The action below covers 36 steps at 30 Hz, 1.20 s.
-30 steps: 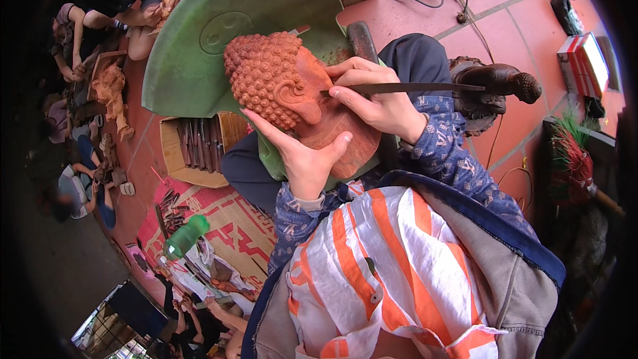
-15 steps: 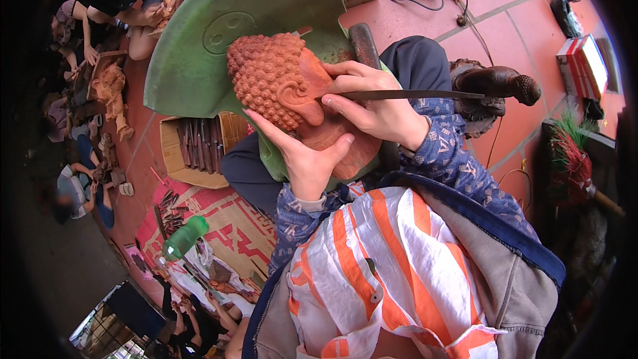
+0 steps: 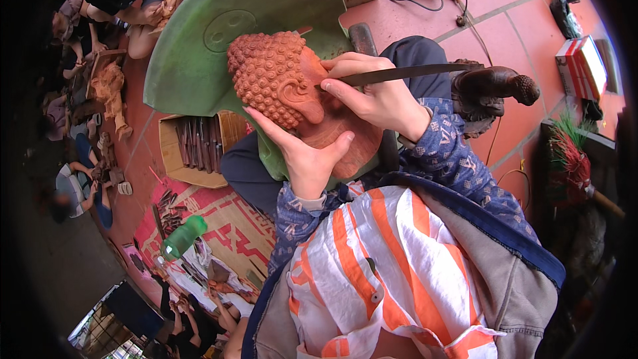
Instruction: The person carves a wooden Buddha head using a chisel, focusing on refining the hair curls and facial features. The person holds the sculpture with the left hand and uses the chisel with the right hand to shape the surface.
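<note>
Carving tool (image 3: 415, 72): its outer end has swung farther from the person's body since the earlier frame; the left hand (image 3: 308, 159) has stayed in place.
Right hand (image 3: 375, 96): comes in from the lower right, fingers bent, its grip pinching the dark, narrow tool between thumb and fingers; the working end is at the cheek, and the fingers partly hide it.
Left hand: lies over the neck side, its grip spread, thumb apart from the long forefinger, which rests along the curls.
Carved wooden head (image 3: 264, 80): on its side on the green plastic piece (image 3: 179, 60) in front of the person, curled crown toward the upper left, one ear facing up.
Cardboard box (image 3: 171, 149): left of the knee, open, holding a row of dark tools (image 3: 199, 143).
Green bottle (image 3: 185, 237): lying over the patterned mat (image 3: 232, 226); its contents cannot be made out.
Striped carton (image 3: 579, 73): red and white, on the tiled floor (image 3: 495, 30) at far right.
</note>
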Each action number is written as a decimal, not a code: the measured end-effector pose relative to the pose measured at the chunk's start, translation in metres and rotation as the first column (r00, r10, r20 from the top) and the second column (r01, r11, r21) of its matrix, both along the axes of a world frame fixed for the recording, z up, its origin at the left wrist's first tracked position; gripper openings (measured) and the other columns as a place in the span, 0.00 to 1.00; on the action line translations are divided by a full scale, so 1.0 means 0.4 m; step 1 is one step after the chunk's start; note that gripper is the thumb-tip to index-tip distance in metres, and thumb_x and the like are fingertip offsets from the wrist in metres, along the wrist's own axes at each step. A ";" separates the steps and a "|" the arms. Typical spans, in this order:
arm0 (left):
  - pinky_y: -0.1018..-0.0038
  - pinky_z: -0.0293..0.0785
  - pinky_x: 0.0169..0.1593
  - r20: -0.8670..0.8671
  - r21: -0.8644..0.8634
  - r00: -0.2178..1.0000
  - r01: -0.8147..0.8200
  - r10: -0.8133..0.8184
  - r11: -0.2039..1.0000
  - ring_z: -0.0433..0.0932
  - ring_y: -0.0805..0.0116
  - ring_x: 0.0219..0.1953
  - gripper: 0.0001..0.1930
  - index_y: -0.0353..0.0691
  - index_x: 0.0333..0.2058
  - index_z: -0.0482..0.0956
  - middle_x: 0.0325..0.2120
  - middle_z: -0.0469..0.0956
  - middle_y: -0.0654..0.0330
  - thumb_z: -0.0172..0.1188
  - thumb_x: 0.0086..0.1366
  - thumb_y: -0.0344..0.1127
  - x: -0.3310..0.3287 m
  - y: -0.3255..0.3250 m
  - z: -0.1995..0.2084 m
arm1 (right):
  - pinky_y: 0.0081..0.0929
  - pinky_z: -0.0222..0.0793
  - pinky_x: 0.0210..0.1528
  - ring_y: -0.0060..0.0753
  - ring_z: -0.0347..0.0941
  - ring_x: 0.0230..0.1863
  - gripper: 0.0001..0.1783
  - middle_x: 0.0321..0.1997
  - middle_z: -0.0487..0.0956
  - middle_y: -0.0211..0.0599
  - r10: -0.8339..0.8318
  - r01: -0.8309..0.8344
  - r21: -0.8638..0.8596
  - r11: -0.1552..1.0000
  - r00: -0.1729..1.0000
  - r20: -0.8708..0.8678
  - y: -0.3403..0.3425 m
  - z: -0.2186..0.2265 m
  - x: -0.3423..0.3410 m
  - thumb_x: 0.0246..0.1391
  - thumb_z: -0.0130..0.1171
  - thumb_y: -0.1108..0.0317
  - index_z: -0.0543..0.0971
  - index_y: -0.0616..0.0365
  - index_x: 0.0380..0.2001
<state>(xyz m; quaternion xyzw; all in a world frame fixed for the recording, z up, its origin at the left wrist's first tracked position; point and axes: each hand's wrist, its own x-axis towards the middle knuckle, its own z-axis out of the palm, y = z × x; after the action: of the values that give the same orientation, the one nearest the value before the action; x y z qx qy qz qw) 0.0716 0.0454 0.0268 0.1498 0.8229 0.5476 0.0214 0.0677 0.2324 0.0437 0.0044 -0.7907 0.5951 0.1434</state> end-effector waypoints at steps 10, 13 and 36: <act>0.55 0.34 0.75 -0.009 0.008 1.000 0.005 -0.005 1.000 0.36 0.43 0.75 0.77 0.29 0.70 0.22 0.71 0.34 0.34 0.82 0.40 0.45 -0.001 -0.002 0.000 | 0.28 0.75 0.36 0.38 0.81 0.33 0.09 0.37 0.83 0.42 -0.015 0.034 0.174 0.984 0.994 -0.105 -0.015 0.017 0.003 0.55 0.67 0.67 0.83 0.62 0.36; 0.55 0.34 0.75 -0.033 -0.048 0.999 -0.003 0.001 0.999 0.37 0.43 0.75 0.78 0.29 0.70 0.22 0.71 0.34 0.34 0.82 0.40 0.45 0.001 -0.005 -0.002 | 0.26 0.72 0.28 0.25 0.77 0.26 0.09 0.23 0.79 0.40 -0.030 0.049 -0.200 0.979 0.995 0.094 0.016 -0.047 -0.009 0.60 0.61 0.68 0.81 0.65 0.33; 0.54 0.36 0.75 -0.050 -0.080 0.999 0.013 -0.017 0.997 0.38 0.42 0.74 0.78 0.31 0.70 0.21 0.71 0.34 0.34 0.82 0.40 0.44 -0.001 -0.007 0.000 | 0.28 0.74 0.31 0.32 0.80 0.29 0.11 0.28 0.81 0.43 0.007 0.021 -0.172 0.985 0.987 0.159 0.008 -0.012 -0.012 0.59 0.63 0.64 0.83 0.62 0.35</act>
<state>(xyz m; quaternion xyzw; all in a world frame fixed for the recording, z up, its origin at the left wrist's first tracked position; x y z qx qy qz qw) 0.0711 0.0427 0.0267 0.1685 0.8432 0.5103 0.0108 0.0629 0.2357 0.0390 -0.0583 -0.7448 0.6596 0.0819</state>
